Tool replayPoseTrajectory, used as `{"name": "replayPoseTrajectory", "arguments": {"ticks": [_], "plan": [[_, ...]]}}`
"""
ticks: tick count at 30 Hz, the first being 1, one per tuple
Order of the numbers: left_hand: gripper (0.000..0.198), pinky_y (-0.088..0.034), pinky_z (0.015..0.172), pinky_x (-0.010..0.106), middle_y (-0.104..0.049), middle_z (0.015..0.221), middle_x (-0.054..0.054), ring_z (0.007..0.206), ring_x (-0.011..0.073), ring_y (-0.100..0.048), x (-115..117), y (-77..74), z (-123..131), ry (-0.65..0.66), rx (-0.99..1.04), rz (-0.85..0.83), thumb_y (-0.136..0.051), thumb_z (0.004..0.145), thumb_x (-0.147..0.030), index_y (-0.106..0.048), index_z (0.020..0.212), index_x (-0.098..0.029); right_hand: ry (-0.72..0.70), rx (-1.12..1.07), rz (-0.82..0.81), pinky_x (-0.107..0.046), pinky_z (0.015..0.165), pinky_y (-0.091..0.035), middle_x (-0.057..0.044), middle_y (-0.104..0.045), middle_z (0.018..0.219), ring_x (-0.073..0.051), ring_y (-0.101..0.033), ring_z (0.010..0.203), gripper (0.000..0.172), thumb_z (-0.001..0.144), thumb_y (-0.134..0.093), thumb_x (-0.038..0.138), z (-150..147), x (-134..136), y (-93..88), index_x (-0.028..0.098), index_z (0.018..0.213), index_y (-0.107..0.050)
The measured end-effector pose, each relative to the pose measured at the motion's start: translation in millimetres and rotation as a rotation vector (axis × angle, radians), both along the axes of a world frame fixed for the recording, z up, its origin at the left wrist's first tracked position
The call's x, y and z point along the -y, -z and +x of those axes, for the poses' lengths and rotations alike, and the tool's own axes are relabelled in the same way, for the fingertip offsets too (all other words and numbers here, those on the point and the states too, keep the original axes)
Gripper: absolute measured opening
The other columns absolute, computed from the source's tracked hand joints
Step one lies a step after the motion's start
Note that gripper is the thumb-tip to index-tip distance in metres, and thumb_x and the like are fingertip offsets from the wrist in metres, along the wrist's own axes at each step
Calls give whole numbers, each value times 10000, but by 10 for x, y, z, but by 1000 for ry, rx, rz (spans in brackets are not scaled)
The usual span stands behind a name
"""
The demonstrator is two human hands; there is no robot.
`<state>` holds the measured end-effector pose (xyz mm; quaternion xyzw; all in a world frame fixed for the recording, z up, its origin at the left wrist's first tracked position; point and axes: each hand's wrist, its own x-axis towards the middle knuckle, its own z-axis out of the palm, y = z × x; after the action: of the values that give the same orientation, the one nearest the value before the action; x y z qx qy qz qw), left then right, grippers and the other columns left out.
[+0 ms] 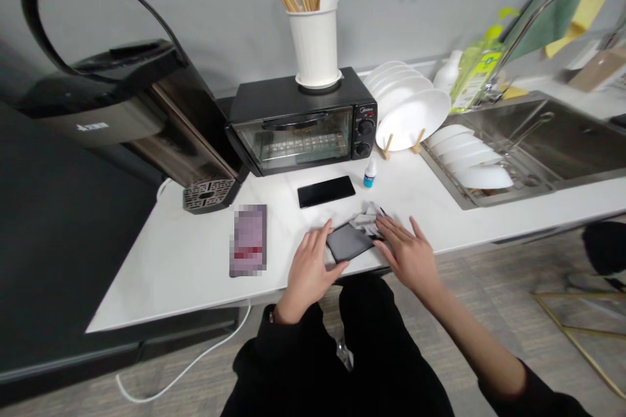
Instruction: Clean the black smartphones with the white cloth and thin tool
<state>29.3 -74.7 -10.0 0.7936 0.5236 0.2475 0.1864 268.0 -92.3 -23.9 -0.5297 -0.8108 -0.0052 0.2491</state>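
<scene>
A dark flat phone-like slab (348, 242) lies near the front edge of the white counter (195, 260). My left hand (310, 264) grips its left end, fingers curled round the edge. My right hand (408, 249) rests flat with fingers spread on a crumpled grey cloth (368, 219) just right of the slab. A second black phone (326, 191) lies behind them. A small blue-capped bottle (370, 173) stands beside it.
A black toaster oven (300, 122) carries a white holder of chopsticks (315, 45). White plates (411, 107) stand in a rack. A sink (538, 143) holds bowls at the right. A blurred card (248, 239) lies to the left, near a black appliance (122, 98).
</scene>
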Motion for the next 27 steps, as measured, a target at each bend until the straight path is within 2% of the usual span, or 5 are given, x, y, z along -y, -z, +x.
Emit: {"name": "replayPoseTrajectory", "arguments": {"ticks": [4,14,19,23,27], "plan": [[976,-471,1118,508,-608,1424,109,1286,322,-562,-9,-4,-1,0,12,-4,-808,890,-316,-215,1664,-289,-247,46,-34,-563,1228,-422,-174,-560,1572,-335,-524,1476,725,1023,-572,613,159,20,6,117,1548,-518],[1046,-487,1098,498,-614,1431,102,1285,319,-564,-45,8,-22,43,26,-20,-826,873,-297,-161,1680,-311,-358,-15,-83,-529,1254,-407,-159,-564,1573,-295,-520,1484,748,1015,-565,646,-61,34,-32,128,1552,-513],[1023,-478,1099,515,-624,1396,108,1250,329,-582,-24,14,-8,8,1,13,-839,865,-366,-209,1670,-310,21,-34,-29,-637,1218,-401,-203,-578,1547,-367,-546,1452,601,1058,-550,481,-138,-48,-15,133,1548,-527],[965,-501,1052,494,-623,1351,114,1219,327,-581,-19,30,0,-9,-33,17,-796,902,-328,-213,1671,-299,-296,-62,-100,-541,1252,-397,-176,-573,1561,-325,-533,1470,767,987,-595,664,-262,-14,-7,126,1530,-537],[1011,-480,1088,495,-621,1367,109,1232,324,-573,-14,43,1,0,-18,32,-820,886,-394,-194,1675,-303,-42,-49,-70,-625,1247,-359,-180,-592,1540,-346,-563,1440,588,1071,-517,530,-171,-102,-28,142,1510,-563]]}}
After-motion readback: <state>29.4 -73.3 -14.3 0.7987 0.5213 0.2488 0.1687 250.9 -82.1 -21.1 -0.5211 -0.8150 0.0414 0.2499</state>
